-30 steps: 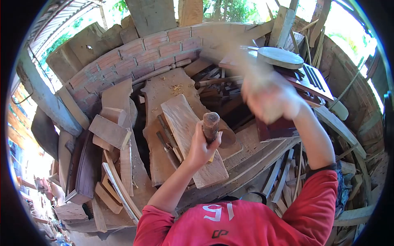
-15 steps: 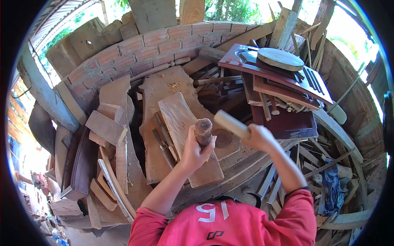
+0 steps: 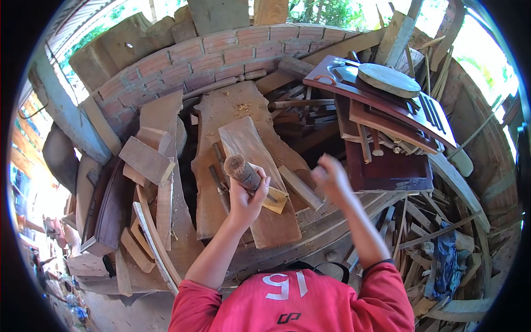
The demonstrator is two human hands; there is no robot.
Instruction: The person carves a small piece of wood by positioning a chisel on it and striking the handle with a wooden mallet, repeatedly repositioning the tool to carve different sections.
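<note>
The brown, cylindrical wooden-handled tool (image 3: pixel 243 172), tilted over a long, pale-brown wooden board (image 3: pixel 276 229) with the left hand (image 3: pixel 245 203) wrapped round it, looks stiff, moderately heavy and best gripped mid-handle; the blurred right hand (image 3: pixel 335 181) seems half-open, empty.

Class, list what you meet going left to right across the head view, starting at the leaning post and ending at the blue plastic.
Leaning post, stacked blocks, left hand, wooden bar, right hand, round disc, blue plastic.
</note>
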